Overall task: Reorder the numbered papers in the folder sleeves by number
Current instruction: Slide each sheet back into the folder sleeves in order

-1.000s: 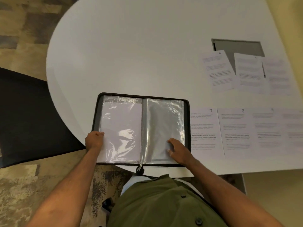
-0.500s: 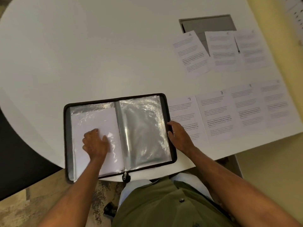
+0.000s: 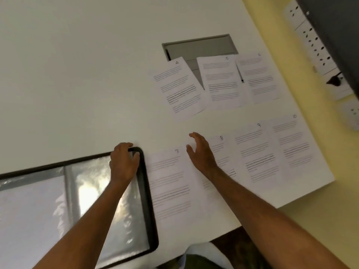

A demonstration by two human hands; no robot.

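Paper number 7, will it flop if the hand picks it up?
Probably. Paper 7 looks like one thin sheet lying flat on the table, so it would likely droop when lifted by an edge. It seems light and might slide when pushed.

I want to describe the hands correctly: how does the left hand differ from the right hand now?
The left hand grips the far right corner of the folder; the right hand holds nothing. The left hand's fingers curl over the rim; the right hand's fingers are spread loosely above paper 8. Both reach forward over the table.
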